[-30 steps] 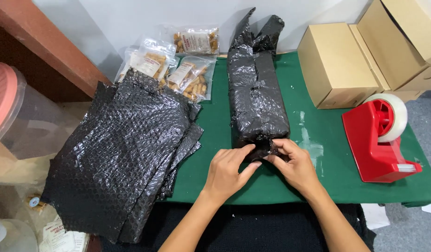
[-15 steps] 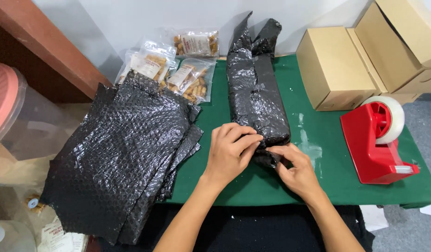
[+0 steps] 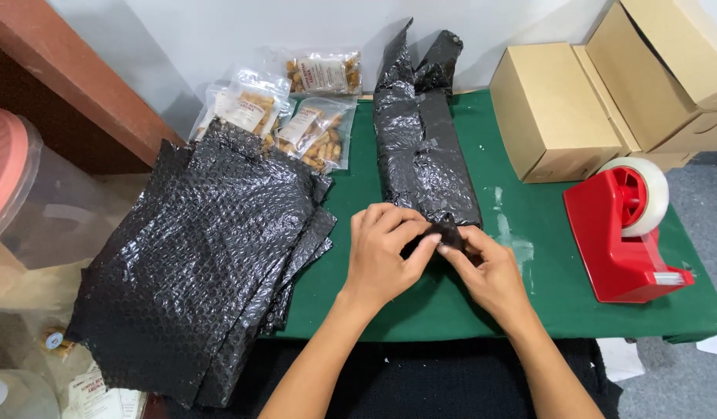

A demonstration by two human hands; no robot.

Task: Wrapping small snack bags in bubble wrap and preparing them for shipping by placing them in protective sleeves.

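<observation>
Both hands, left hand [image 3: 381, 252] and right hand [image 3: 490, 268], pinch the near end of the black bubble-wrap bundle [image 3: 428, 155] with fingers closed on the green table [image 3: 544, 310].

- The black bubble-wrap parcel [image 3: 424, 155] is glossy plastic, creased and dimpled, pinched at its near end by the bare hands, left [image 3: 381, 252] and right [image 3: 486, 268].
- The stack of black bubble-wrap sheets [image 3: 203, 256] shows the same shiny, bumpy plastic film.
- The surface [image 3: 529, 310] wears a matt green cloth with pale scuffs.
- The snack pouches [image 3: 296, 101] are clear, glossy plastic.
- The cardboard boxes [image 3: 556, 109] are matt, smooth tan paperboard.
- The tape dispenser [image 3: 618, 240] is smooth red plastic with a slight sheen.
</observation>
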